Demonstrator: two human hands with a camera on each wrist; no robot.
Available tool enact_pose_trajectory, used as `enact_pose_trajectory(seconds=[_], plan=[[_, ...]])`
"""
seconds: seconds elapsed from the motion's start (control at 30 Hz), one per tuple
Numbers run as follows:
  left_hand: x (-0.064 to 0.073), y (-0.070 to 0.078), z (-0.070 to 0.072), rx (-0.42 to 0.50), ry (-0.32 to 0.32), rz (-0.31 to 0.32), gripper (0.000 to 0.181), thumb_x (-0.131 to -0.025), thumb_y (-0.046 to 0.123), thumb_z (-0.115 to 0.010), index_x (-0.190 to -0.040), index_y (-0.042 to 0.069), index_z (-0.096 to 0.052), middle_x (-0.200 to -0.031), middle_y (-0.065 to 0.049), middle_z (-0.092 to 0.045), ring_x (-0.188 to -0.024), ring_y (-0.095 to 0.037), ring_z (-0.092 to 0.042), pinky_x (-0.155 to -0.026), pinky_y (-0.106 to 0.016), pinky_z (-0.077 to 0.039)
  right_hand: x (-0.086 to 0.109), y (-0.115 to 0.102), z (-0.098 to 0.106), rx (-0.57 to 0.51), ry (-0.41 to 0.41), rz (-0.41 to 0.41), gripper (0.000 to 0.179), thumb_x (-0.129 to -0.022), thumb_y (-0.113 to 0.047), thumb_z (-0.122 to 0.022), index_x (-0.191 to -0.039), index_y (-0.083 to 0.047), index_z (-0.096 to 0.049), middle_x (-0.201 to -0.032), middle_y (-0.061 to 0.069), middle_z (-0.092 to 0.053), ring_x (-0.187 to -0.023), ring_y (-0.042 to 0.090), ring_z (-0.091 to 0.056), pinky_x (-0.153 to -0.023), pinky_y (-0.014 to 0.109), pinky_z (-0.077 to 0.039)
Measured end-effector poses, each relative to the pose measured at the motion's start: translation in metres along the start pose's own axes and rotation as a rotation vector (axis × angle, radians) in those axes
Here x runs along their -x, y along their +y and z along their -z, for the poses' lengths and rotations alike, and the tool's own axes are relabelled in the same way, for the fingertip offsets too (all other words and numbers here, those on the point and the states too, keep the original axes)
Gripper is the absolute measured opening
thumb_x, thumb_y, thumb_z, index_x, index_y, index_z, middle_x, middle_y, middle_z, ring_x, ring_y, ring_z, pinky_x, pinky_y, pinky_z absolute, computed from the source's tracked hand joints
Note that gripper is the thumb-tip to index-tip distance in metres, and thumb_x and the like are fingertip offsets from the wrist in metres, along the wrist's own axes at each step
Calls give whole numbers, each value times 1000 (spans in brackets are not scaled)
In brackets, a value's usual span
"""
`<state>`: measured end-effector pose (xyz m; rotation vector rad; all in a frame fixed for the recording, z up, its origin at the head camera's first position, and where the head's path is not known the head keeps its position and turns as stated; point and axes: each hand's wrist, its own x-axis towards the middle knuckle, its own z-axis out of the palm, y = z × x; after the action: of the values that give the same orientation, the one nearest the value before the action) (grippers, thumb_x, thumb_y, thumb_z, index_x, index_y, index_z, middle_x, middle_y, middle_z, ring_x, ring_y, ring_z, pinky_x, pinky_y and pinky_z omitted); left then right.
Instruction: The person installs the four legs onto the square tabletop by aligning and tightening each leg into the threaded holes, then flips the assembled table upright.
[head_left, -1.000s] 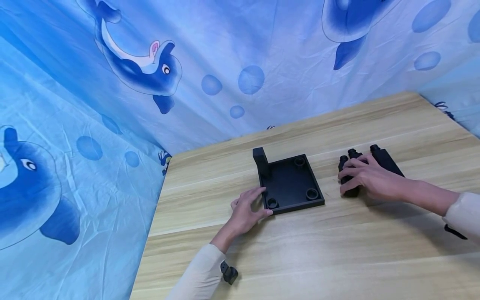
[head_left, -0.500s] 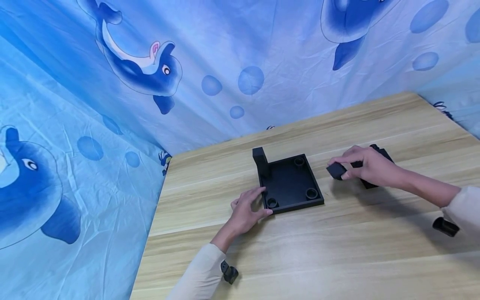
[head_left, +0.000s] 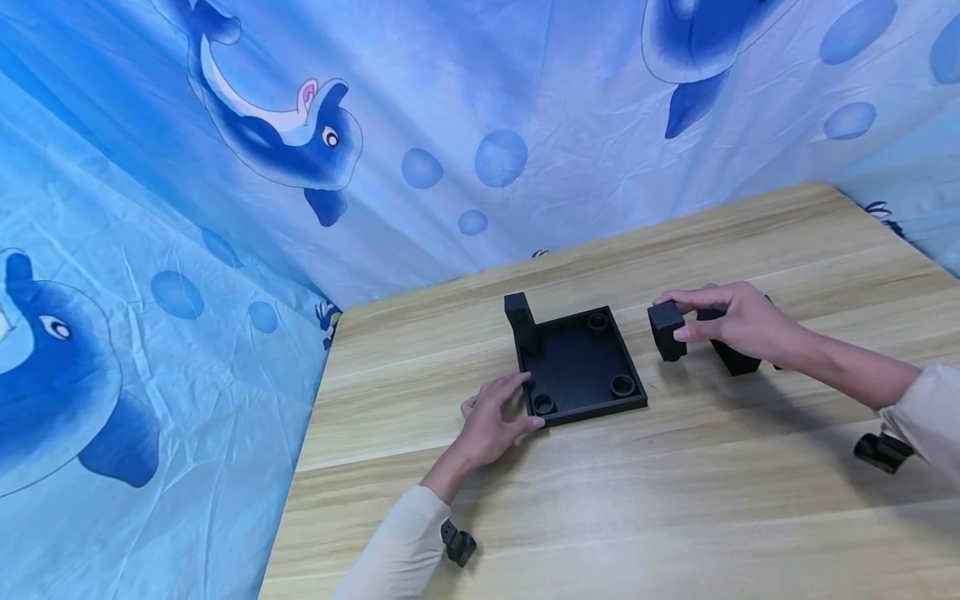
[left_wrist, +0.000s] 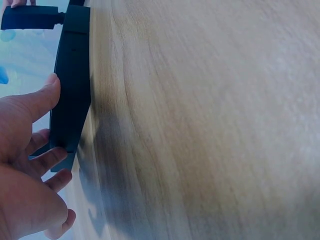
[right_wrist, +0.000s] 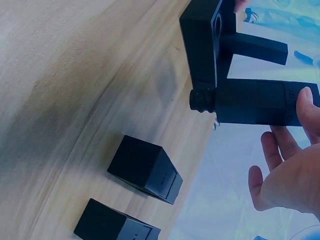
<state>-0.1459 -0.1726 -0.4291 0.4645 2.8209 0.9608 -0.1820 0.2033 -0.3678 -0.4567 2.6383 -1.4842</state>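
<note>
A square black tabletop (head_left: 577, 362) lies with its raised rim and round corner sockets facing up. One black leg (head_left: 520, 317) stands upright at its far left corner. My left hand (head_left: 491, 421) holds the near left corner, thumb on the front edge and fingers along the left side. To the right, my right hand (head_left: 738, 318) pinches a second black leg (head_left: 666, 332) near its plain end, above the wood. In the right wrist view the held leg (right_wrist: 252, 101) has its threaded tip towards the table, beside the tabletop (right_wrist: 200, 50) and overlapping its corner.
Two more black legs, a nearer one (right_wrist: 140, 165) and another (right_wrist: 112, 222), lie on the wooden table (head_left: 637, 500) under and behind the right hand. A blue dolphin-print curtain (head_left: 420, 100) hangs along the table's far and left sides.
My right hand has picked up one leg from the group on the right, moved it a little left and turned its threaded end downward. The left hand has stayed on the tabletop corner.
</note>
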Motion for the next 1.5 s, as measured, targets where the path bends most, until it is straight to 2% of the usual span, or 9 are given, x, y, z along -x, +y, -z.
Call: enact_pose_trajectory(seconds=[0.1, 0.2, 0.33, 0.53, 0.63, 0.83, 1.2, 1.4, 1.5], plan=[[0, 0, 0, -1, 1, -2, 70, -83, 38, -75, -144, 20, -46, -148, -1, -42, -139, -22, -31, -102, -55, -14, -1, -1, 2, -23, -5, 7, 51, -87, -25, -73, -135, -15, -58, -128, 16, -60, -105, -1, -52, -75, 19, -46], [0, 1, 0, -1, -1, -1, 70, -83, 38, -75, -144, 20, -46, -149, -2, -42, -139, -22, -31, -102, -55, -14, -2, -3, 3, -37, -3, -16, 50, -86, -27, -73, -134, -18, -60, -130, 12, -60, -105, -6, -52, -77, 16, -46], [0, 1, 0, -2, -7, 2, 69, -84, 37, -74, -144, 21, -45, -149, -1, -41, -139, -22, -30, -102, -55, -15, -4, -7, 4, -27, 3, -38, 50, -86, -29, -74, -134, -21, -60, -128, 9, -62, -108, 3, -55, -80, 20, -47], [-1, 0, 1, 5, 1, -10, 70, -83, 36, -75, -144, 20, -46, -149, -2, -42, -138, -23, -32, -102, -55, -14, -13, -16, 4, -58, 1, -76, 57, -85, -39, -72, -137, -22, -56, -135, 12, -56, -128, 26, -45, -95, 46, -40], [-1, -1, 1, 5, 5, -14, 69, -83, 36, -75, -144, 20, -46, -149, -2, -42, -138, -23, -32, -103, -54, -13, -20, -20, 2, -100, -3, -84, 58, -85, -39, -72, -138, -23, -55, -135, 13, -55, -133, 28, -40, -97, 49, -37], [-1, -1, 0, 16, -1, -13, 70, -83, 35, -76, -144, 19, -46, -148, -3, -42, -138, -23, -32, -102, -54, -12, -28, -26, -3, -149, -1, -67, 53, -86, -34, -73, -135, -23, -58, -137, 12, -53, -132, 27, -41, -95, 48, -39], [-1, -2, 0, 3, -5, -5, 69, -83, 36, -75, -144, 21, -46, -149, -1, -42, -138, -22, -31, -103, -54, -12, -44, -28, -7, -192, 53, -46, 50, -84, -31, -75, -132, -23, -61, -121, 3, -65, -126, 15, -47, -89, 32, -39], [-1, -2, 0, 2, -4, -10, 69, -83, 36, -75, -144, 20, -46, -149, -2, -42, -138, -22, -32, -103, -54, -12, -52, -31, -12, -215, 45, -37, 52, -85, -32, -74, -134, -24, -59, -132, 6, -59, -121, 16, -51, -93, 38, -39], [-1, -2, 0, 3, -2, -16, 69, -83, 36, -75, -144, 20, -46, -148, -2, -42, -138, -23, -32, -102, -54, -13, -58, -32, -15, -228, 50, -29, 51, -85, -31, -74, -134, -24, -59, -129, 7, -61, -119, 16, -52, -92, 35, -41]])
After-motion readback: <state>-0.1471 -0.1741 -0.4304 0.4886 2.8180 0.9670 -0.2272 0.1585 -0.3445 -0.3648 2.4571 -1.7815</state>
